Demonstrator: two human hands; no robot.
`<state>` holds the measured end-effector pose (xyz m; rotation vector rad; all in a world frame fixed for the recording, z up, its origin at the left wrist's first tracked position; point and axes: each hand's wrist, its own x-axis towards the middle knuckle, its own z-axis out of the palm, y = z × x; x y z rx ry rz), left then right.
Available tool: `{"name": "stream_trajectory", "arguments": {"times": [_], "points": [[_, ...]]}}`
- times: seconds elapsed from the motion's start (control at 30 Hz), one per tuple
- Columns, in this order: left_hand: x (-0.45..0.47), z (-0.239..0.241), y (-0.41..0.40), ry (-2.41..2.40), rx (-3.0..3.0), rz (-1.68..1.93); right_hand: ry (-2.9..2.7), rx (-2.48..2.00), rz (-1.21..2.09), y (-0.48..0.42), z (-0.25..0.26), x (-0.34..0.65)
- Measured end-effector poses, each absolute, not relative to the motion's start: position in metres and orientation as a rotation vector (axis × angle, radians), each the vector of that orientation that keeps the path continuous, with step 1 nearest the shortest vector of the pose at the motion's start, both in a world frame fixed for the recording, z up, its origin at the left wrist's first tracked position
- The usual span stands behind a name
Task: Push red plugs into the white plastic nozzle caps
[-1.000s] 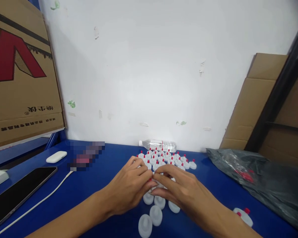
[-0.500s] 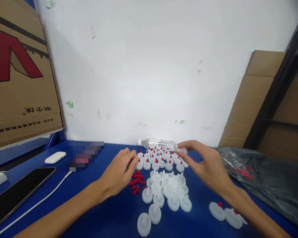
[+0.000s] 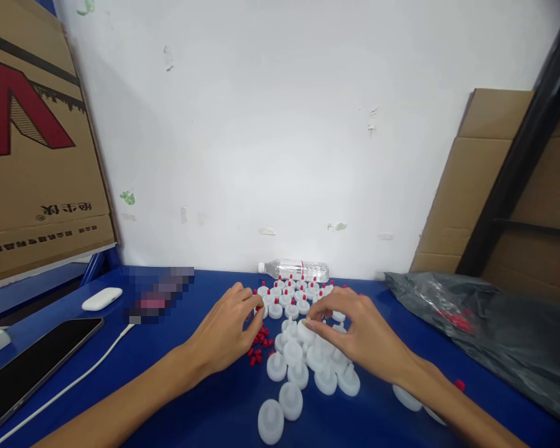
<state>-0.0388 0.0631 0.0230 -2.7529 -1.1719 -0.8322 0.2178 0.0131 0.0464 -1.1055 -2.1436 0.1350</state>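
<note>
My left hand (image 3: 233, 323) is closed in a pinch just above the loose small red caps (image 3: 262, 338), with a bit of red at its fingertips. What looks like a red cap there is mostly hidden by the fingers. Over the heap of white nozzle lids (image 3: 293, 353), my right hand (image 3: 350, 323) pinches one white nozzle lid (image 3: 305, 331) by its spout. Behind both hands stand rows of white lids with red caps on their spouts (image 3: 292, 308). Two uncapped lids (image 3: 290, 401) lie apart at the front.
A clear plastic bottle (image 3: 294, 269) lies along the wall. To the left are a phone (image 3: 37, 367), a white case (image 3: 101, 298) and a white cable (image 3: 79, 376). A dark plastic bag (image 3: 485, 330) covers the right side. More lids (image 3: 407, 398) lie partly under my right forearm.
My right hand has moved left and nearer, from the back of the capped rows to over the uncapped heap. My left hand has shifted slightly down and right.
</note>
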Motion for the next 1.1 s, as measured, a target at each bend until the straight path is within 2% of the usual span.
{"name": "stream_trajectory", "arguments": {"times": [0.53, 0.77, 0.97, 1.1], "points": [[-0.037, 0.022, 0.062, -1.204, -2.770, -0.790, -2.216, -1.208, 0.113, 0.012, 0.040, 0.217], [-0.038, 0.019, 0.063, -1.190, -2.755, -0.775, -2.141, -1.175, -0.077, 0.015, 0.049, 0.223], [-0.038, 0.017, 0.063, -1.171, -2.777, -0.784, -2.087, -1.221, -0.470, 0.018, 0.073, 0.245], [-0.038, 0.017, 0.062, -1.134, -2.769, -0.770, -2.098, -1.431, -0.450, 0.007, 0.095, 0.268]]}}
